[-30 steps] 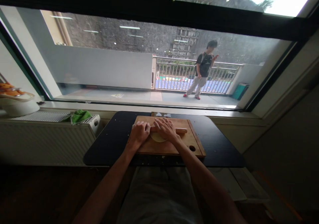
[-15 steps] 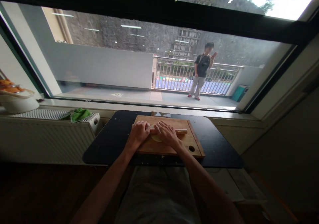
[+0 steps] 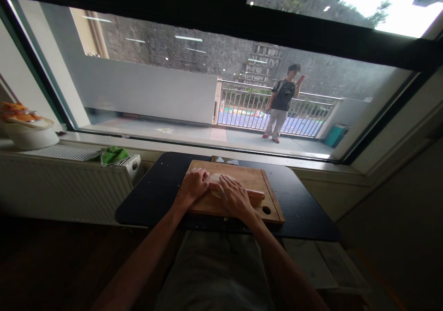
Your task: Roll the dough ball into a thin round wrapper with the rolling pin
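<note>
My left hand (image 3: 195, 184) is closed around the left end of a wooden rolling pin (image 3: 255, 194); the end itself is hidden under its curled fingers. My right hand (image 3: 236, 195) lies flat across the pin with fingers stretched forward over it. Under the pin is a thin, pale, round piece of dough (image 3: 216, 178), partly covered by the right hand. The dough rests on a wooden cutting board (image 3: 244, 169), which has a groove and a round hole near its front right corner. The pin slants down to the right.
A black table (image 3: 145, 200) holds the board, with pale crumbs scattered about. Left of it stands a white radiator (image 3: 69, 188) bearing a green cloth (image 3: 114, 155). A white container (image 3: 31, 134) sits farther left. Behind the window, a person (image 3: 282, 96) stands by a railing (image 3: 238, 99).
The right side of the rolling pin has swung toward me, and my right hand has come back with it. More dough shows beyond the pin. My left hand has barely moved.
</note>
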A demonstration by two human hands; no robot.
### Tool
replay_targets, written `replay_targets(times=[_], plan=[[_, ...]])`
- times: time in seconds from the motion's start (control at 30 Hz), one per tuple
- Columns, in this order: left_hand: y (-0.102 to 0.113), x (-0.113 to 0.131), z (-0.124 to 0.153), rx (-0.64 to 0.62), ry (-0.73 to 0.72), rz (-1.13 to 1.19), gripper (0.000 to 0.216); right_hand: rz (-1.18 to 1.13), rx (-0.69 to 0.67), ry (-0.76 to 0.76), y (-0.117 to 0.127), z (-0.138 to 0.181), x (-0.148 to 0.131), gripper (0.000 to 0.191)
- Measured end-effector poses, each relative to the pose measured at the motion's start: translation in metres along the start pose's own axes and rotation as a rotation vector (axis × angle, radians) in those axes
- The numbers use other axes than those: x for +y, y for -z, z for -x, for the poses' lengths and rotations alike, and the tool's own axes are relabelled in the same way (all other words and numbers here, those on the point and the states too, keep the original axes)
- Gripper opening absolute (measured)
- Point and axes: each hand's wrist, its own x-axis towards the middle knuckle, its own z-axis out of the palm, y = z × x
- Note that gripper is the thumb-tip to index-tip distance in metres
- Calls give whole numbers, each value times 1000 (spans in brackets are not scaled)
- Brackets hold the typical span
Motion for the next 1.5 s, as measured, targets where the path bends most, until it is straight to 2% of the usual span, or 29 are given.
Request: replay_targets(times=[0.1, 0.3, 0.43, 0.53, 0.63, 0.8, 1.0, 1.17, 1.37, 1.5], plan=[[-1, -1, -1, -13, -1, 9, 36, 55, -33, 4, -2, -11, 6, 52], [-1, -1, -1, -17, 13, 29, 35, 152, -6, 1, -9, -37, 20, 49], [-2, -2, -1, -9, 9, 37, 36, 208, -57, 60, -12, -55, 29, 47], [-2, -3, -1, -1, 5, 27, 36, 212, -89, 16, -14, -63, 32, 44], [-3, -3, -1, -3, -1, 35, 36, 210, -70, 0, -14, -59, 29, 43], [-5, -4, -1, -9, 6, 39, 35, 154, 2, -60, -12, -31, 11, 42], [-3, -3, -1, -28, 9, 28, 35, 37, 55, -48, -5, -11, -6, 41], [-4, -5, -2, -35, 5, 20, 34, 77, 23, -59, -5, -21, -2, 39], [-7, -7, -3, -11, -9, 50, 36, 192, -68, -60, -9, -49, 15, 42], [-8, -8, -2, 3, -24, 73, 35, 217, -115, -123, -11, -64, 22, 42]])
